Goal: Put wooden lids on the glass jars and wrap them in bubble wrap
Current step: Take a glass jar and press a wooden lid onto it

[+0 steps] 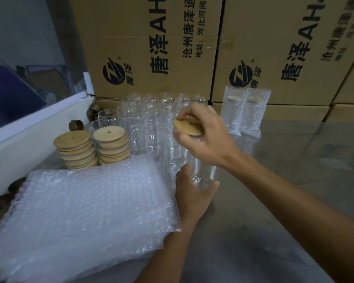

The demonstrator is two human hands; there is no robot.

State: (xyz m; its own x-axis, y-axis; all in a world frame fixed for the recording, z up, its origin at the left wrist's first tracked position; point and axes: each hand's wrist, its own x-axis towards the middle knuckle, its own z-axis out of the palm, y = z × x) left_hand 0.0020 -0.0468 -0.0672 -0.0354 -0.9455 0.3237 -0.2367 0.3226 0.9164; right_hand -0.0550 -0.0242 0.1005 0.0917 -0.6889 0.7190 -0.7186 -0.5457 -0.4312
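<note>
An upright glass jar (pixel 200 172) stands at the middle of the table. My left hand (pixel 192 193) grips its lower part. My right hand (pixel 204 135) pinches a round wooden lid (pixel 187 127) at the jar's mouth, tilted slightly. Behind it stand several bare glass jars (pixel 147 123). Two stacks of wooden lids (pixel 76 152) (pixel 111 145) sit to the left. A thick pile of bubble wrap bags (pixel 86 209) lies at the front left, under my left forearm. Two jars wrapped in bubble wrap (pixel 244 111) stand at the back right.
Large printed cardboard boxes (pixel 151 48) form a wall behind the table. A white ledge (pixel 29 135) runs along the left side. Small dark rings (pixel 76 125) lie near the lid stacks. The grey tabletop (pixel 294 160) extends to the right.
</note>
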